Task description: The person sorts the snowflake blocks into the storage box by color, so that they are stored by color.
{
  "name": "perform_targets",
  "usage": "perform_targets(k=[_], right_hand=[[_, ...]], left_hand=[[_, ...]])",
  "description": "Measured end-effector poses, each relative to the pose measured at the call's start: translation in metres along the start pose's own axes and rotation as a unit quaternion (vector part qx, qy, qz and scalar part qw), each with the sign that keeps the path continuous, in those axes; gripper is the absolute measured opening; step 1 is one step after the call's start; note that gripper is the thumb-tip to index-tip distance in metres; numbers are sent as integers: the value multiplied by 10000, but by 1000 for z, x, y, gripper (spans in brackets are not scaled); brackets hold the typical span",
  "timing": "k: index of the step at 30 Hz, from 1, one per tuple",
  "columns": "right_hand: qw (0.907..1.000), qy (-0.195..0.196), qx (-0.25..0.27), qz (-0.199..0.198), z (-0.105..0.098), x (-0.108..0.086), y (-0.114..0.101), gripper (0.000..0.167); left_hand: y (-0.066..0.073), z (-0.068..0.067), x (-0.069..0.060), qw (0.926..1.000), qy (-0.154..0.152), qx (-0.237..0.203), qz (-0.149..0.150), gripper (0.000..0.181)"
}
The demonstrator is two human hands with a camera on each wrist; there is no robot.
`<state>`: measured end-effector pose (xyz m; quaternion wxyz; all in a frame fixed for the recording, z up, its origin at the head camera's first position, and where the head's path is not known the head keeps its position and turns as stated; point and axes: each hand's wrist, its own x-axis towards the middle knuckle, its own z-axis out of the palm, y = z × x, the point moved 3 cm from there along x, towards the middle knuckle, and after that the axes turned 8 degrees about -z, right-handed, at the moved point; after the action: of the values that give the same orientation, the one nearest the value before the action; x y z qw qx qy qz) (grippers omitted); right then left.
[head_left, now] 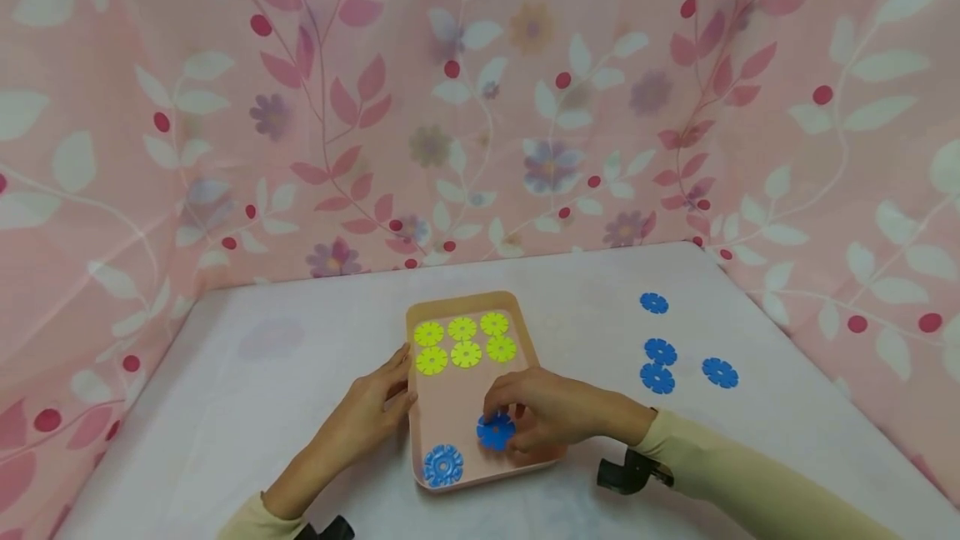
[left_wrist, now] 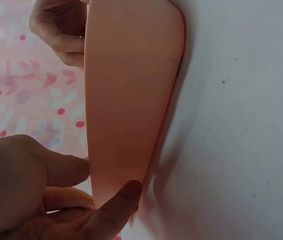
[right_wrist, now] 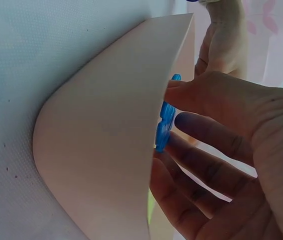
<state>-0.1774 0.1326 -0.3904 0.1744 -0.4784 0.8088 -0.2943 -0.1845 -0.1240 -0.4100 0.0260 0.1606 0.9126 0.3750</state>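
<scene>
A pink tray (head_left: pixel 450 407) holds several yellow-green notched discs (head_left: pixel 466 354) in two rows at its far end. One blue disc (head_left: pixel 443 466) lies in its near left corner. My right hand (head_left: pixel 551 407) pinches another blue disc (head_left: pixel 496 432) between thumb and fingers over the near right part of the tray; the right wrist view shows this disc (right_wrist: pixel 165 125) just behind the tray wall (right_wrist: pixel 106 115). My left hand (head_left: pixel 369 407) rests against the tray's left side, and in the left wrist view its fingertips (left_wrist: pixel 131 189) touch the outer wall (left_wrist: pixel 126 100).
To the right on the white table (head_left: pixel 585 290) lie several blue discs: one at the back (head_left: pixel 654 303), two touching each other (head_left: pixel 659 364), and one farther right (head_left: pixel 720 372). A pink floral cloth (head_left: pixel 480 107) hangs behind and beside the table.
</scene>
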Motion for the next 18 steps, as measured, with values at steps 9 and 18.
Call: perform_targets(k=[9, 18], right_hand=[[9999, -129, 21, -8, 5, -1, 1, 34], [9989, -333, -211, -249, 12, 3, 1, 32]], left_hand=[[3, 0, -1, 9996, 44, 267, -7, 60], [3, -2, -1, 9996, 2, 292, -38, 60]])
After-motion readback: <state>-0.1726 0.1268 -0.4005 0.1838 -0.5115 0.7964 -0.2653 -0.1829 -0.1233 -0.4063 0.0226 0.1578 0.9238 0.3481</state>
